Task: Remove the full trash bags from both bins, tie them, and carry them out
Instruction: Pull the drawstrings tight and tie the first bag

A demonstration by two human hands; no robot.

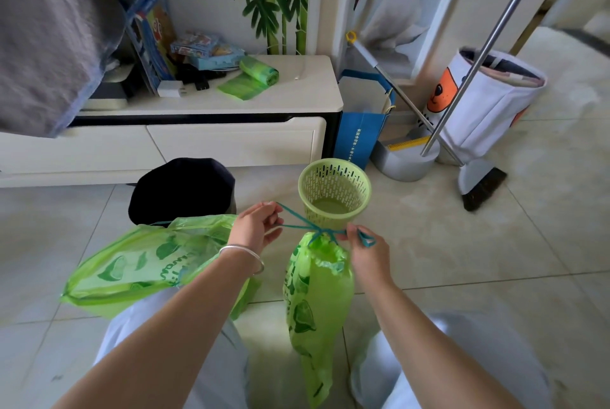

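Thin green plastic drawstring trash bag (317, 303) hangs between the knees, neck cinched. Left hand (255, 227) and right hand (364, 248) each pinch a teal drawstring (297, 227) end. Looks light, soft, tear-prone; best carried by the knotted string.

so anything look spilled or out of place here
No spill shows. The only loose item is a second green bag lying flat across the person's lap while both hands pull the drawstring on the hanging bag. The green basket stands upright with no liner.
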